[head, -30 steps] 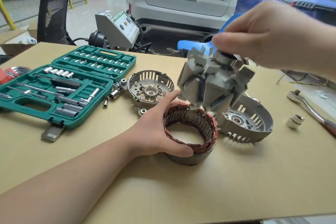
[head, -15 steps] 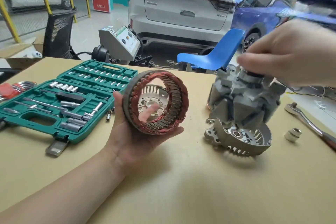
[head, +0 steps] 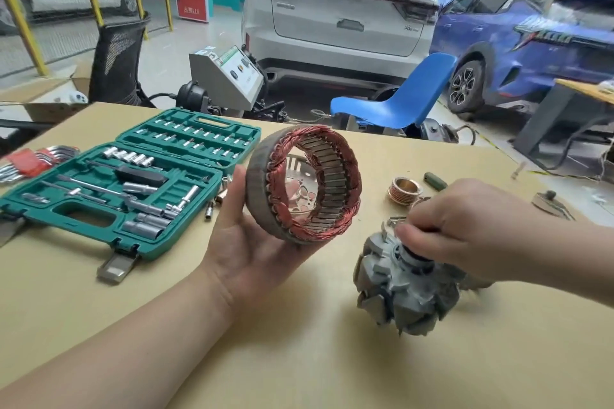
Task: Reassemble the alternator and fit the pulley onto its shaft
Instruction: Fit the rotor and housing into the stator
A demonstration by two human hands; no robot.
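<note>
Left hand (head: 246,252) holds stator (head: 303,183) raised, right hand (head: 465,222) pinches rotor (head: 403,292) shaft; next: slide stator over rotor, aligned.

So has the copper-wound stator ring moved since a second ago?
Yes. The copper-wound stator ring was flat on the cardboard-covered table; the left hand now holds it lifted and tipped on edge, nearer the green socket case.
</note>
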